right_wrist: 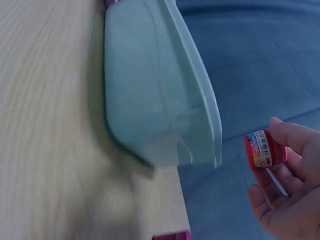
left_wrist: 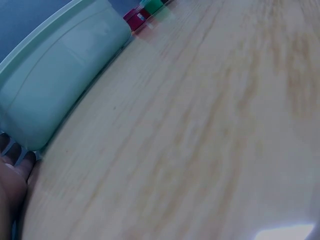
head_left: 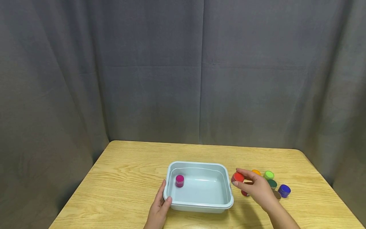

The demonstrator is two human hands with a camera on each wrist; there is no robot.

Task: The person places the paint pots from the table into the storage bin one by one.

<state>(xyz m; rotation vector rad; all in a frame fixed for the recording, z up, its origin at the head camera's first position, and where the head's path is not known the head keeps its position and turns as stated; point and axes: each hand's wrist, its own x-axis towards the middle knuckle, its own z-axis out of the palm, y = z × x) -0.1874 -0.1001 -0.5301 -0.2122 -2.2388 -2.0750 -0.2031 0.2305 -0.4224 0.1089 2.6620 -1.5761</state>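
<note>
A pale blue-grey plastic basin (head_left: 200,208) stands on the table. Its left front corner is held by my left hand (head_left: 159,206), the thumb near the rim and the fingers along the outside; in the left wrist view, fingers (left_wrist: 20,162) lie against the basin's lower corner. My right hand (head_left: 258,190) pinches a small red-lidded paint jar (head_left: 237,177) between thumb and fingers, in the air just right of the basin. The right wrist view shows the printed label on this red paint jar (right_wrist: 261,150). Inside the basin, at the left, sits a magenta-lidded jar (head_left: 179,181).
Right of the basin, partly behind my right hand, several jars stand on the table (head_left: 128,178): orange (head_left: 256,172), light green (head_left: 268,175), dark green (head_left: 272,183), brown (head_left: 276,194), blue (head_left: 284,190) and dark red (head_left: 245,193). A grey curtain (head_left: 200,79) hangs behind.
</note>
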